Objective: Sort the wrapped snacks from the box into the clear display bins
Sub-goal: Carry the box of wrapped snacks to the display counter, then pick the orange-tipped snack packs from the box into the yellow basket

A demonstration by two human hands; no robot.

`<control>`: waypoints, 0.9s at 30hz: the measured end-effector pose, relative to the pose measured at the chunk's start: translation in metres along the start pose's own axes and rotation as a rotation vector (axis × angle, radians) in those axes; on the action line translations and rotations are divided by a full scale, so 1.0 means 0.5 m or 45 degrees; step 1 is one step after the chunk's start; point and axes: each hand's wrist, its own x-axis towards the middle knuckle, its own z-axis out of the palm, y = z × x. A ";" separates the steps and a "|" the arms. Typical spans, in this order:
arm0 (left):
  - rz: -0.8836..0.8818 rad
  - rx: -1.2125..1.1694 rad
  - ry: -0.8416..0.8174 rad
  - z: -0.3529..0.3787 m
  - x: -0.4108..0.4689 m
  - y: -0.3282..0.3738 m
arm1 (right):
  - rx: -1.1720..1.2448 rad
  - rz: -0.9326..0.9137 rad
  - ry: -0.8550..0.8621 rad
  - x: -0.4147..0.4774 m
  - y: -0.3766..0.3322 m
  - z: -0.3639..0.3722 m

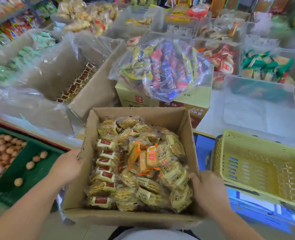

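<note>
From the head camera, a cardboard box (125,218) sits low in the middle of the view, close to the person's body. It is open-topped and packed with wrapped snacks (148,187), with a few orange packets (147,157) lying on top near the centre. The left hand (68,166) grips the box's wall at 9 o'clock, its fingers curled round the rim. The right hand (207,189) holds the wall at 4 o'clock, with the thumb hooked over the edge and the fingers outside. At 12 o'clock beyond the box stands a printed carton (136,97) bearing a clear bag (164,66) of mixed bright packets. Clear bins (259,87) run from 1 to 2 o'clock, the far ones holding wrapped goods. A yellow basket (247,163) lies tilted at 3 o'clock, just beside the right hand. A green crate (35,170) of round brown items sits at 9 o'clock.
</note>
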 end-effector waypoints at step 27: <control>0.781 -0.036 -0.477 0.117 0.139 0.268 | 0.068 0.431 0.184 -0.014 -0.098 0.078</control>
